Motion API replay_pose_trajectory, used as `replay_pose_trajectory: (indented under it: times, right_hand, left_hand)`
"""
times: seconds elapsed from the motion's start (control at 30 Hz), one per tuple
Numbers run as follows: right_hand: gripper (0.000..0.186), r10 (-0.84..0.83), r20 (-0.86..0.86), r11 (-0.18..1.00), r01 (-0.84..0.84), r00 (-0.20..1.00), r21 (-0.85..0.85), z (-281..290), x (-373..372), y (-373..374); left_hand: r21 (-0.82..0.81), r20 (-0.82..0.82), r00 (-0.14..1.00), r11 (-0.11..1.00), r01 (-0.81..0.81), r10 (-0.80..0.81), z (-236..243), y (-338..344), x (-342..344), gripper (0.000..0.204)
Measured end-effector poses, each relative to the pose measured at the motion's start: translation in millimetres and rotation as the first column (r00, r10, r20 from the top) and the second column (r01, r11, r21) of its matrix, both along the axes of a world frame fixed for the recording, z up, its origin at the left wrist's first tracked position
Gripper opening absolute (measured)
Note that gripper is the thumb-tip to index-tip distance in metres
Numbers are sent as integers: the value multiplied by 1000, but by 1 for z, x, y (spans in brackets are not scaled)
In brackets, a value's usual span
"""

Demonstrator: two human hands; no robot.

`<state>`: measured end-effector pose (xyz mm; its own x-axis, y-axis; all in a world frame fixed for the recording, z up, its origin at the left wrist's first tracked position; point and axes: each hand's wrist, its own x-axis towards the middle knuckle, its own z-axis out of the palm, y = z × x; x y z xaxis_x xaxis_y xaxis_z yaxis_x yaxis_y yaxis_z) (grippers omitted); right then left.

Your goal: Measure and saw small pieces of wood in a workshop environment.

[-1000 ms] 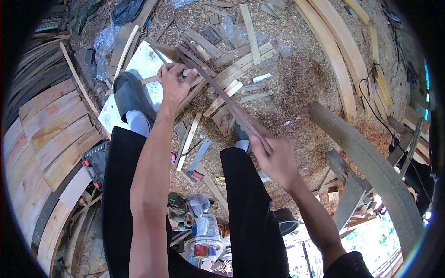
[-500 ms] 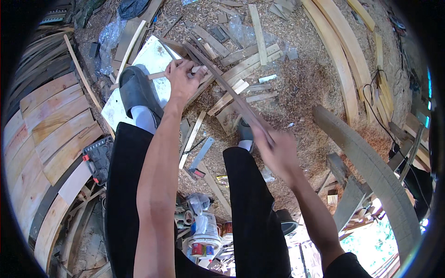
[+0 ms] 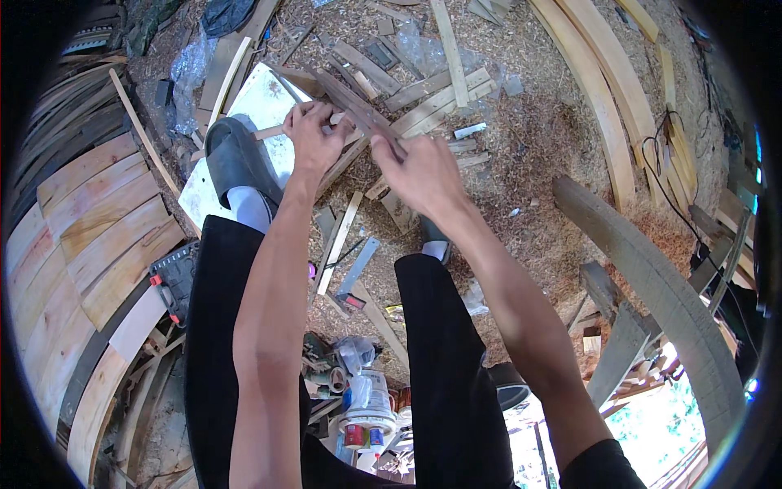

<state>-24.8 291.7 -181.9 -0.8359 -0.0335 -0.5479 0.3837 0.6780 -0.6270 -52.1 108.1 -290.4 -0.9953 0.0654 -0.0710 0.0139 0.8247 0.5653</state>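
My left hand [image 3: 316, 134] is closed around a thin wooden strip [image 3: 271, 132], which runs sideways over a white board [image 3: 262, 96]. My left foot, in a dark clog [image 3: 238, 161], presses on the strip and board. In my right hand [image 3: 422, 175] is a long, flat, brown saw-like blade [image 3: 352, 102]; I cannot make out any teeth. It slants up to the left, past the strip's end beside my left hand. My right hand grips its near end, close to the left hand. The contact between blade and strip is hidden by my fingers.
Wood offcuts [image 3: 436, 96] and shavings litter the ground ahead. A metal square [image 3: 358, 265] lies between my legs, near a white bucket [image 3: 371, 399]. Curved beams [image 3: 643, 269] stand at the right. Stacked planks [image 3: 106, 236] and a dark tool case [image 3: 173, 281] are at the left.
My right hand has moved forward and left along the slant of the saw-like blade, closer to my left hand. The left hand stays in nearly the same place on the strip.
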Motion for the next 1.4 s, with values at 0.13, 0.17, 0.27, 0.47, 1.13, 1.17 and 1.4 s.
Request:
replay_pose_trajectory:
  times: [0.13,0.17,0.27,0.47,1.13,1.17,1.4]
  right_hand:
    - [37,-10,4,1000,10,1000,-26,37,42,18]
    - [35,-24,-43,999,23,999,-37,54,62,28]
    - [37,-135,-14,988,134,991,-74,81,103,66]
    - [42,-29,-99,999,26,995,-36,26,62,33]
    - [42,-34,-60,999,33,998,-21,30,65,30]
    - [42,-38,-13,999,38,999,-4,19,45,13]
    - [40,-19,54,1000,19,998,-2,18,16,2]
  left_hand:
    - [-14,9,1000,1000,-6,6,-2,-15,3,21]
    - [-22,-2,1000,1000,-7,7,-1,-19,5,22]
    - [2,33,999,1000,-9,9,2,-8,5,25]
    - [1,16,1000,1000,9,-9,3,-8,3,26]
    - [-18,-37,999,1000,8,-8,-4,-11,4,26]
    - [-23,-27,1000,1000,11,-11,-6,-12,5,26]
    - [-4,-15,1000,1000,24,-24,-5,-11,3,25]
